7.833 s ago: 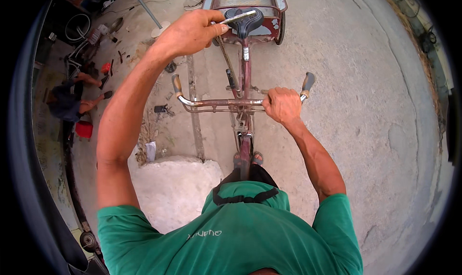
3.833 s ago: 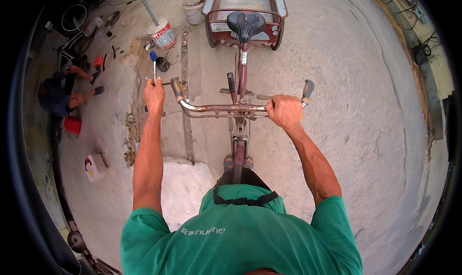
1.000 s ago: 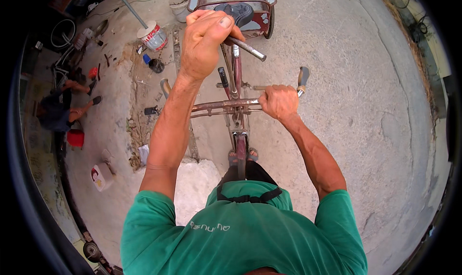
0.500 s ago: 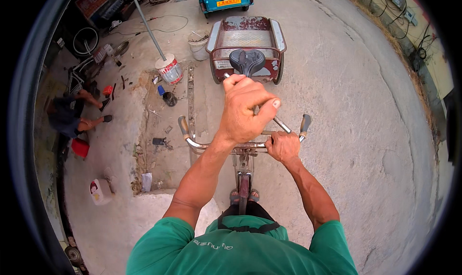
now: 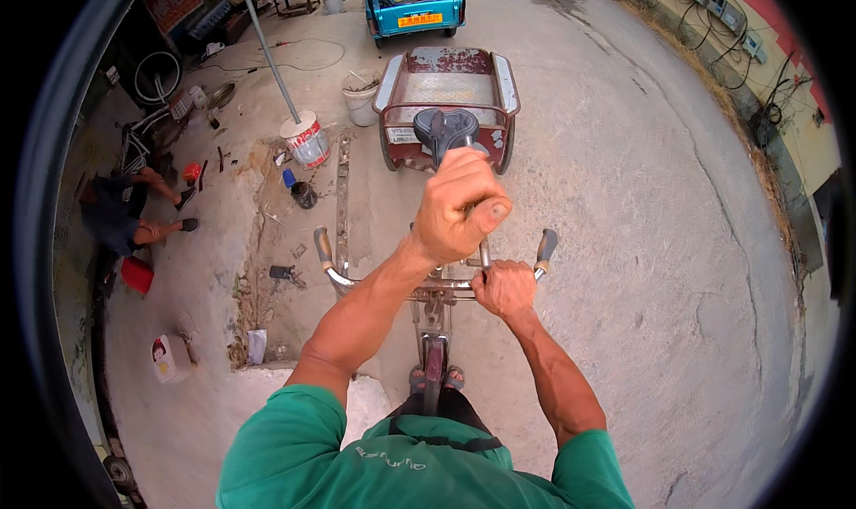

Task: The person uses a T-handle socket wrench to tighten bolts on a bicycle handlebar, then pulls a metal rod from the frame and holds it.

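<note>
My left hand (image 5: 461, 204) is closed in a fist around a short, shiny metal rod (image 5: 484, 254), raised above the handlebar. The rod's two ends show beyond the fist, one toward the saddle and one toward me. My right hand (image 5: 506, 288) is wrapped over the right part of the tricycle's rusty handlebar (image 5: 343, 280), inward of the grip. The rod's near end is close to my right thumb; I cannot tell whether they touch. Behind the handlebar are a black saddle (image 5: 443, 129) and a worn red cargo bed (image 5: 448, 90).
A blue cargo tricycle (image 5: 415, 10) stands farther back. To the left are a white bucket (image 5: 359, 103), a pole in a red-and-white bucket (image 5: 306, 142), a black container (image 5: 304, 195) and a white box (image 5: 171, 357). A seated person (image 5: 120, 210) is at the far left.
My left fist has turned the rod from a slant toward the lower right to nearly straight away from me. My right hand stays on the handlebar. The whole view has shifted slightly.
</note>
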Available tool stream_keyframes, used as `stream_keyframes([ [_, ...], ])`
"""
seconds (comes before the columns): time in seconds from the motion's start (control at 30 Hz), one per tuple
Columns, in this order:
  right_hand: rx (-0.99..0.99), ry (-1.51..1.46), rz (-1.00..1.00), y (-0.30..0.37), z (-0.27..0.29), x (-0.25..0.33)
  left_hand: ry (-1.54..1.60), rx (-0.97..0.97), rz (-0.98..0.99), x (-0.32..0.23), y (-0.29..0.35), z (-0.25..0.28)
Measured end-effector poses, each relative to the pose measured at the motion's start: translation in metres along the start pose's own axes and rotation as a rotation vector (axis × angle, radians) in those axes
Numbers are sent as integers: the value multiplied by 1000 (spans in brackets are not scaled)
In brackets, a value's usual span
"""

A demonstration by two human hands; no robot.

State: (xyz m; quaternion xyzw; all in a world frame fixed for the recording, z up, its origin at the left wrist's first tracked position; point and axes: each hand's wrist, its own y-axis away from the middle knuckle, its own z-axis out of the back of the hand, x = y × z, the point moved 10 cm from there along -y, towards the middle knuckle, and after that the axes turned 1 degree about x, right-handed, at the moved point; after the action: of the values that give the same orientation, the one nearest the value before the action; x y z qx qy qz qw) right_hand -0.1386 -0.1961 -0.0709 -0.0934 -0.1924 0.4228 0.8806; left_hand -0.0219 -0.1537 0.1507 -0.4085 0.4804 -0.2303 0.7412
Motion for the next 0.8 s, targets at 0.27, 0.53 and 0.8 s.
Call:
stream_keyframes([
  [0.27,-40,-22,-9,-3,-3,-8,-756,280,-5,-11,0,41],
  [0.53,15,18,-28,-2,-7,-8,-556,335,297,5,-3,22],
  [0.8,-74,11,20,-1,-2,-3,-162,291,148,-2,-1,38],
])
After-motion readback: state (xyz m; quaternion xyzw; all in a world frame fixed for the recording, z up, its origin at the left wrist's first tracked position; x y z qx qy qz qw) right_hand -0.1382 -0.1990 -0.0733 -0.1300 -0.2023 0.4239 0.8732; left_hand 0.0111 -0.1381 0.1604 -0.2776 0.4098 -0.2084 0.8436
